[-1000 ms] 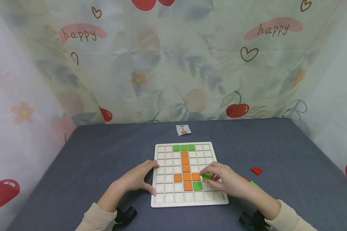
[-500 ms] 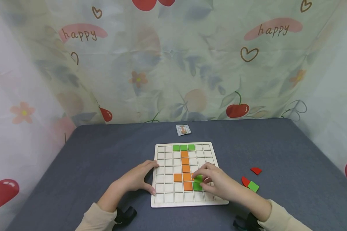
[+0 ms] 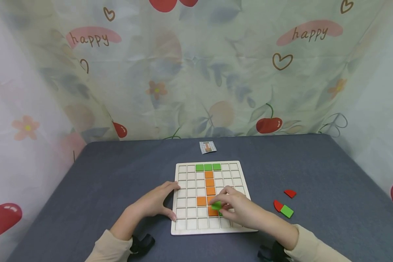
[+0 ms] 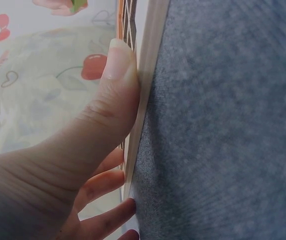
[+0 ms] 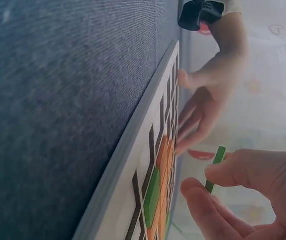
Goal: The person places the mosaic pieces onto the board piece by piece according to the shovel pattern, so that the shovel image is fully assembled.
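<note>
A white grid board [image 3: 186, 223] lies on the table. My left hand [image 3: 155, 202] rests against its left edge, thumb and fingers spread apart; in the left wrist view the thumb [image 4: 115, 85] touches the rim. Above the lower middle of the grid, my right hand [image 3: 239, 209] pinches a green tile [image 3: 216, 206] between thumb and fingers. The right wrist view shows this green tile [image 5: 216, 160] held clear of the board. A column of orange tiles [image 3: 210, 182] fills the middle cells, with a row of green tiles [image 3: 208, 167] at the top. Another green tile [image 5: 152, 197] sits in the grid, partly hidden in the head view.
To the right of the board lie two red rounded pieces [image 3: 290, 193] and a loose green tile [image 3: 286, 211]. A small printed card [image 3: 207, 147] is behind the board. Patterned curtains [image 3: 196, 72] surround the dark blue table [image 3: 134, 156].
My right hand has moved left over the board with the green tile, from right of the orange cells to above them. The left hand has stayed in place.
</note>
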Demonstrator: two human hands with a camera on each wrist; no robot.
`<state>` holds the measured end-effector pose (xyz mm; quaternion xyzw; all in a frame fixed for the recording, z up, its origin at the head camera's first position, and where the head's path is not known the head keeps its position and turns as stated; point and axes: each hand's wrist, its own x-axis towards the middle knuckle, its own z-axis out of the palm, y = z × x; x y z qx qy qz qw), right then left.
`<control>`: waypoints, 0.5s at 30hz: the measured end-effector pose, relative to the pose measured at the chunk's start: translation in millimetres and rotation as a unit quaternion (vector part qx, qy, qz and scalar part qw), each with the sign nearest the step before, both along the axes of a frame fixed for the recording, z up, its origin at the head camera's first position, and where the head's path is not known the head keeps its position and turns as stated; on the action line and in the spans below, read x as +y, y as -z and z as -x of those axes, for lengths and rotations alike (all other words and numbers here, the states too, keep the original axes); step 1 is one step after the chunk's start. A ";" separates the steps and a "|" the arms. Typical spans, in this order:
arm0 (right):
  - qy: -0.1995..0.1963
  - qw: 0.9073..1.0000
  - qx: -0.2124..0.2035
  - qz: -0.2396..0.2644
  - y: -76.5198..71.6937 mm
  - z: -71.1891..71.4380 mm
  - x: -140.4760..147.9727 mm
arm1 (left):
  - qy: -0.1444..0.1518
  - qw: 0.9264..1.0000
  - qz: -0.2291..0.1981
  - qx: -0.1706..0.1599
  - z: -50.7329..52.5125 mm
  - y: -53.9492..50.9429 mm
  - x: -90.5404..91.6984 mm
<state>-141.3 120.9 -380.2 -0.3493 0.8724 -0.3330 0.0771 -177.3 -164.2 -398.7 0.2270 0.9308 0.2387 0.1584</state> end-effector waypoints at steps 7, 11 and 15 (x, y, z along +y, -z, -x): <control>-0.009 1.000 0.003 -0.008 1.1 0.9 -8.7 | 0.001 1.000 -0.001 0.001 0.5 0.4 0.0; -0.005 1.000 0.002 -0.023 2.1 2.0 -14.3 | 0.003 1.000 -0.005 0.000 0.5 0.4 0.0; 0.009 0.999 0.011 -0.041 3.9 3.7 -20.0 | 0.003 1.000 -0.006 0.000 0.4 0.4 0.3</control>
